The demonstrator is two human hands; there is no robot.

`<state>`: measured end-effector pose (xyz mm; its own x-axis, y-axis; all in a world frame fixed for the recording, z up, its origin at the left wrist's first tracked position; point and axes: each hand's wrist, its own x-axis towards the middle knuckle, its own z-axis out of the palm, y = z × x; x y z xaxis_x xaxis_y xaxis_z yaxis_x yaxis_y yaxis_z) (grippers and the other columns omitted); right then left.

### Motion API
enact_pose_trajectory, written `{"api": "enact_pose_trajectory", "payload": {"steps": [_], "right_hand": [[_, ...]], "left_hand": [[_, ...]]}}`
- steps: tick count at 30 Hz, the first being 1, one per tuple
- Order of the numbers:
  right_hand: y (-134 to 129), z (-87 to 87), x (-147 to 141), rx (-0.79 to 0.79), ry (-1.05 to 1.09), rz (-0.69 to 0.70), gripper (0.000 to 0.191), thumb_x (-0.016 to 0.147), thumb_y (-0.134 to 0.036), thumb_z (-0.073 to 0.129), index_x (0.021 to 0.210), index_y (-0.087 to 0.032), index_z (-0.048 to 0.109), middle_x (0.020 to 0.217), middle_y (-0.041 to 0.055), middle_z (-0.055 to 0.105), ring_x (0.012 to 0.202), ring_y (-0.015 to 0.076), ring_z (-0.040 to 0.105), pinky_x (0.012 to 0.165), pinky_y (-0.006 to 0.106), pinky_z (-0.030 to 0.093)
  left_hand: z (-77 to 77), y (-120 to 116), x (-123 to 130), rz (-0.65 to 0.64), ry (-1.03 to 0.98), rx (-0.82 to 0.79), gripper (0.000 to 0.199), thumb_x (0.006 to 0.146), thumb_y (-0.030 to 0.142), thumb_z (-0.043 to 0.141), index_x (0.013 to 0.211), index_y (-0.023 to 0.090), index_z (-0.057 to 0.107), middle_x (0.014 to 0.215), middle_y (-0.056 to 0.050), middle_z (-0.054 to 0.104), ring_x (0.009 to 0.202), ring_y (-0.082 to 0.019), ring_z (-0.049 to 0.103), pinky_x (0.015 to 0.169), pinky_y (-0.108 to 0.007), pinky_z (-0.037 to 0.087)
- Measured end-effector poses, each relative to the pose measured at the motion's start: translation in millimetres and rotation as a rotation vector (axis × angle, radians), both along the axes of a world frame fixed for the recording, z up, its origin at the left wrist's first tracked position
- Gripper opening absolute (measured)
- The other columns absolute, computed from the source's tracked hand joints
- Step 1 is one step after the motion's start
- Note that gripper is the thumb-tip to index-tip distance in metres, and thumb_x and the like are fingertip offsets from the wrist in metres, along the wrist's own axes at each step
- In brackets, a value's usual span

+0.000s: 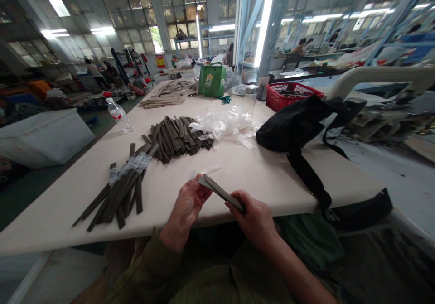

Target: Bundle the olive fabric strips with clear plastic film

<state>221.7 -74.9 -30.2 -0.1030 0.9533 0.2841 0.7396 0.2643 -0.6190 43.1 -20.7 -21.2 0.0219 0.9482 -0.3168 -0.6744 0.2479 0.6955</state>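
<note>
A short dark grey-brown fabric strip (222,192), which may be folded or layered, slants between my hands above the table's front edge. My right hand (254,214) is closed around its lower end. At the upper end, where a pale piece shows, my left hand (186,206) pinches with its fingertips. A thin clear plastic piece (211,171) lies just beyond my fingers. To the left, dark strips (117,197) lie in a bunch with clear plastic bands around some of them. Farther back is a loose pile of similar strips (178,138).
Clear plastic pieces (229,125) are heaped mid-table (217,206). A black bag (292,125) with a dangling strap lies right. Behind stand a glass jar (250,99), a red basket (277,99) and a green bag (211,81). A plastic bottle (118,115) stands near the left edge.
</note>
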Motion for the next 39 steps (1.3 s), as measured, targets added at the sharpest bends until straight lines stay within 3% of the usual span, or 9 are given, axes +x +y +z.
{"api": "enact_pose_trajectory", "payload": {"steps": [5,8,11,14,20,25,30,35,39], "right_hand": [[5,-0.6,-11,0.004,-0.001,-0.001,0.009,0.084,-0.026,0.056,0.092,-0.024,0.06,0.07,0.002,0.068,0.065,0.0207,0.064,0.06,0.026,0.039],[8,8.0,-14,-0.172,0.29,0.068,0.016,0.089,-0.037,0.052,0.09,-0.023,0.058,0.072,0.0015,0.068,0.058,0.0172,0.061,0.056,0.025,0.041],[6,9.4,-11,-0.44,0.597,0.245,0.027,0.092,-0.045,0.048,0.092,-0.019,0.057,0.074,0.0009,0.066,0.046,0.0122,0.055,0.048,0.023,0.04],[4,2.0,-6,-0.571,0.68,0.325,0.033,0.091,-0.048,0.048,0.09,-0.017,0.058,0.066,-0.0002,0.063,0.046,0.0117,0.054,0.047,0.022,0.04],[9,-2.4,-9,-0.371,0.611,0.229,0.03,0.092,-0.044,0.049,0.081,-0.018,0.057,0.059,-0.0025,0.058,0.046,0.0118,0.052,0.048,0.023,0.041],[10,-3.3,-15,-0.403,0.613,0.224,0.028,0.092,-0.044,0.048,0.083,-0.019,0.057,0.059,-0.002,0.059,0.045,0.0123,0.052,0.047,0.023,0.041],[14,-4.6,-17,-0.306,0.635,0.227,0.027,0.092,-0.043,0.049,0.08,-0.02,0.057,0.059,-0.0017,0.058,0.047,0.0136,0.053,0.049,0.025,0.043],[12,-6.1,-17,-0.323,0.554,0.244,0.028,0.094,-0.042,0.047,0.079,-0.02,0.056,0.059,-0.0015,0.059,0.046,0.0124,0.052,0.049,0.024,0.042],[14,-6.6,-18,-0.28,0.524,0.226,0.031,0.094,-0.043,0.046,0.076,-0.02,0.055,0.059,-0.0017,0.059,0.047,0.0125,0.053,0.05,0.023,0.043]], "left_hand": [[-8.1,-4,16,-0.015,0.037,0.072,0.026,0.067,0.031,0.079,0.08,0.013,0.066,0.076,-0.002,0.071,0.067,-0.013,0.066,0.068,-0.024,0.053],[-6.5,-5,17,-0.088,0.056,0.064,0.028,0.065,0.033,0.08,0.077,0.012,0.068,0.073,-0.004,0.071,0.066,-0.013,0.066,0.067,-0.025,0.053],[0.3,0,9,-0.042,0.083,0.124,0.029,0.065,0.035,0.08,0.078,0.011,0.069,0.074,-0.004,0.071,0.067,-0.013,0.065,0.07,-0.025,0.052],[2.1,-1,6,0.013,0.141,0.151,0.031,0.064,0.036,0.081,0.079,0.012,0.07,0.075,-0.004,0.071,0.07,-0.013,0.065,0.073,-0.025,0.051],[-9.0,-17,23,-0.308,0.272,0.214,0.029,0.075,0.041,0.071,0.075,0.011,0.071,0.065,-0.004,0.068,0.053,-0.013,0.058,0.057,-0.027,0.047],[-2.0,-7,17,0.026,0.16,0.214,0.029,0.068,0.038,0.077,0.087,0.016,0.073,0.092,-0.005,0.072,0.08,-0.014,0.063,0.073,-0.025,0.049],[-11.9,-18,23,-0.197,0.241,0.207,0.025,0.074,0.038,0.072,0.075,0.013,0.071,0.063,-0.002,0.066,0.053,-0.012,0.055,0.058,-0.026,0.047],[2.2,-3,10,0.08,0.182,0.26,0.027,0.071,0.035,0.076,0.091,0.016,0.073,0.092,-0.005,0.072,0.08,-0.014,0.063,0.075,-0.025,0.049],[-2.9,-6,14,-0.011,0.17,0.196,0.026,0.068,0.035,0.078,0.078,0.012,0.072,0.078,-0.006,0.071,0.071,-0.014,0.063,0.072,-0.027,0.051]]}}
